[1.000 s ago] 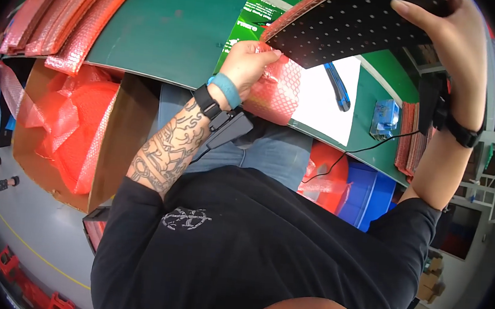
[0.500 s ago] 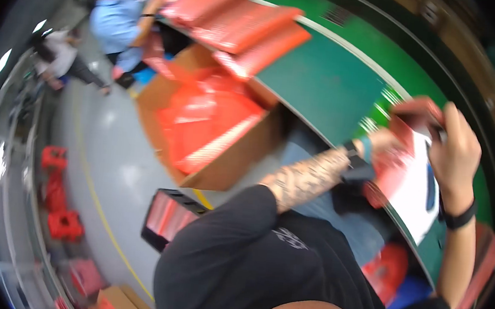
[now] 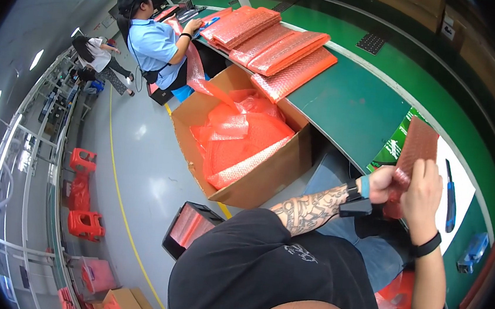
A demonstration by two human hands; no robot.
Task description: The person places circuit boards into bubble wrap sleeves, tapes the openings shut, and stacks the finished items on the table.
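A red bubble-wrap bag point(image 3: 417, 147) stands up over the bench in front of me, gripped low down by both hands. My left hand point(image 3: 381, 184), at the end of a tattooed forearm, has its fingers curled at the bag's left lower edge. With bent fingers, my right hand point(image 3: 423, 196) pinches the lower right part; a black band circles that wrist. Some of the bag's lower end is hidden behind the hands. Under and beside it lie a white sheet point(image 3: 461, 173) and a green printed sheet point(image 3: 392, 146). On the white sheet rests a blue-and-black utility knife point(image 3: 450, 199).
Flat red bubble-wrap bags point(image 3: 292, 52) are piled farther left on the green bench point(image 3: 345, 113). Beside the bench stands a cardboard box point(image 3: 256, 185) full of red bubble wrap. A co-worker in a blue shirt point(image 3: 154, 46) handles red wrap. A small blue object point(image 3: 473, 251) sits at right.
The bag has come upright between my hands. My right hand has moved down and left, closer to my left hand. The whole view has shifted and is sharper.
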